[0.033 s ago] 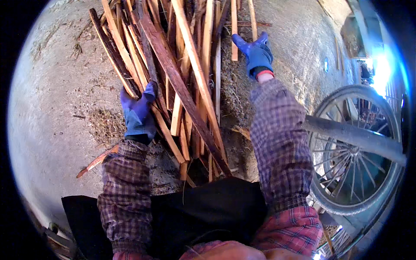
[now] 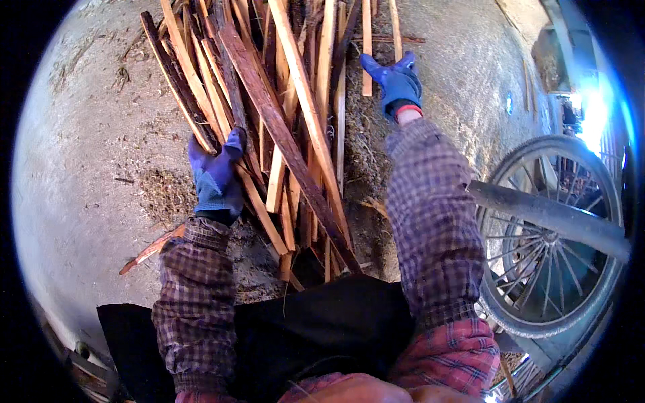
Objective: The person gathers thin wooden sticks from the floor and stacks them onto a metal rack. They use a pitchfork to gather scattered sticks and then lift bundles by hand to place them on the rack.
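A bundle of long split wooden strips (image 2: 274, 114) lies on the ground, some with dark bark. My left hand (image 2: 216, 178), in a blue and purple glove, is closed around the lower end of a bark-edged strip (image 2: 176, 87) at the bundle's left side. Its curled fingers are partly hidden. Farther out on the right, my right hand (image 2: 398, 82), gloved alike, has thumb and fingers spread. The thumb lies across a thin pale stick (image 2: 367, 27); another thin stick (image 2: 396, 30) meets the fingertips.
A spoked wheel (image 2: 608, 201) stands at the right, with a grey bar (image 2: 547, 213) across it. A loose reddish strip (image 2: 151, 250) lies beside my left forearm. Crumbled bark and debris (image 2: 164, 195) cover part of the ground. Black cloth (image 2: 316, 316) spreads before my body.
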`<action>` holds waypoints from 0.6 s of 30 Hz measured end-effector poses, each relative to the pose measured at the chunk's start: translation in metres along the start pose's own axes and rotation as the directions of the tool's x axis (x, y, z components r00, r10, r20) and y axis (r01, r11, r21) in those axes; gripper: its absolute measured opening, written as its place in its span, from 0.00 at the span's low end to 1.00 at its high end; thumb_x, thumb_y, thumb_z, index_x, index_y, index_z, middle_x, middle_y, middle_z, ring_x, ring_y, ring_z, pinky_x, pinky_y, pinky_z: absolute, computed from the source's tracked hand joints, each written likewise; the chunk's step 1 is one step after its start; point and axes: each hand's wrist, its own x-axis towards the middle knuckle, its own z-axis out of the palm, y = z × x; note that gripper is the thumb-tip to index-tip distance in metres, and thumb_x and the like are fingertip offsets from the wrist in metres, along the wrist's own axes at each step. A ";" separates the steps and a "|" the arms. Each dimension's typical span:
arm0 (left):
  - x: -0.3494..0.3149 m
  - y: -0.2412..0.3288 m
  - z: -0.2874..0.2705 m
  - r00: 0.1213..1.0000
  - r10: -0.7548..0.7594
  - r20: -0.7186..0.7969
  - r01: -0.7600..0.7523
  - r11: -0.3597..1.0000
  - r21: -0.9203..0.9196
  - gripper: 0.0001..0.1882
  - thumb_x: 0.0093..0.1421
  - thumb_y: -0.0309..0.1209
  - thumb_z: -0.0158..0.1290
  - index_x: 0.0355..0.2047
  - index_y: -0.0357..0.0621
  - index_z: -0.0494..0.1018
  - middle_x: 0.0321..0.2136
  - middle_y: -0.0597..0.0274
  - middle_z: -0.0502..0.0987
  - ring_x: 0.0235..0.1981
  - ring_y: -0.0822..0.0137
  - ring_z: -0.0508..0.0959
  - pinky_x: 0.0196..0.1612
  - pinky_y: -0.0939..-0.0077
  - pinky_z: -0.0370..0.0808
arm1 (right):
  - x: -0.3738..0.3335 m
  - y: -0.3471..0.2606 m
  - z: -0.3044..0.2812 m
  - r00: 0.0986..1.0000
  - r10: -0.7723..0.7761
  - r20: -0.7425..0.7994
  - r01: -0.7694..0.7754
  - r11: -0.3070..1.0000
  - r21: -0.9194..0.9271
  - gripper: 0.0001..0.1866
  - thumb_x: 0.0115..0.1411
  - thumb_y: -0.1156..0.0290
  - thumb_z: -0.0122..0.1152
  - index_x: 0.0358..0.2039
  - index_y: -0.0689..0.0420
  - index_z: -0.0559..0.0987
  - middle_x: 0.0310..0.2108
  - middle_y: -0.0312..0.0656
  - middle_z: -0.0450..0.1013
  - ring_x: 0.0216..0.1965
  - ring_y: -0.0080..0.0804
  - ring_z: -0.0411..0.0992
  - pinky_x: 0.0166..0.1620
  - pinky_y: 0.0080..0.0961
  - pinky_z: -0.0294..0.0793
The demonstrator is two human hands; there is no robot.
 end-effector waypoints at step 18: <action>0.004 0.002 -0.015 0.996 -0.087 0.010 0.088 0.994 -0.067 0.29 0.52 0.28 0.54 0.53 0.40 0.57 0.40 0.59 0.71 0.40 0.68 0.74 0.45 0.76 0.73 | 0.048 0.034 0.020 0.775 -0.600 -0.198 0.597 0.798 -0.083 0.35 0.50 0.58 0.59 0.57 0.57 0.61 0.45 0.55 0.70 0.44 0.51 0.70 0.48 0.41 0.69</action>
